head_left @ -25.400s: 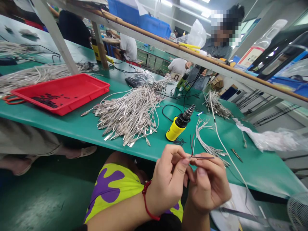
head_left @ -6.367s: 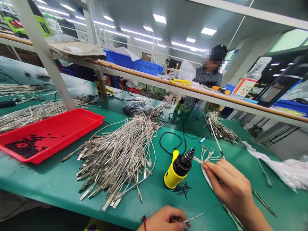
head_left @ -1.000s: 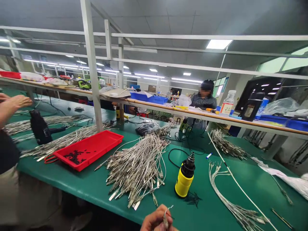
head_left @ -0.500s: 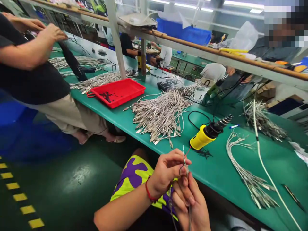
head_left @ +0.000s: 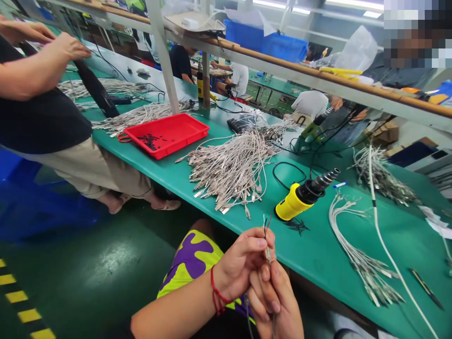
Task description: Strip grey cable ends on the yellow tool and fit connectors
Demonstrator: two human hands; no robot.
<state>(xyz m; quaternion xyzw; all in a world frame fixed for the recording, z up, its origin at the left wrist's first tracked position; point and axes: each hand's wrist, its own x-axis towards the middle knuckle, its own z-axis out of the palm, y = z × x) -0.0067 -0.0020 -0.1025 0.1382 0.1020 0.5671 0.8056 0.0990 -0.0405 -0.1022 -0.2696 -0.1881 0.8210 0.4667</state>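
Note:
My left hand [head_left: 243, 256], with a red string at the wrist, pinches the stripped end of a grey cable [head_left: 268, 254]. Thin white, black and red wires [head_left: 266, 228] fan upward from the fingertips. Just below, my right hand [head_left: 277, 296] is closed round the same cable, whose lower part hangs down past the palm. Beyond the hands, a yellow heat gun [head_left: 294, 201] stands on the green table with its nozzle up. Short black tubes [head_left: 298, 226] lie at its base. Left of it is a large pile of grey cables [head_left: 229, 169] with metal plugs.
A red tray [head_left: 176, 136] holds small black pieces. A small cable bundle [head_left: 353, 249], a long white cable [head_left: 383, 242] and a pen-like tool [head_left: 426, 288] lie on the right. A person [head_left: 38, 103] stands at the left; a shelf rail [head_left: 282, 63] crosses above.
The wires, spread apart before, now stand close together above my left fingertips. My left fingers have closed in on the cable end. The view has shifted slightly.

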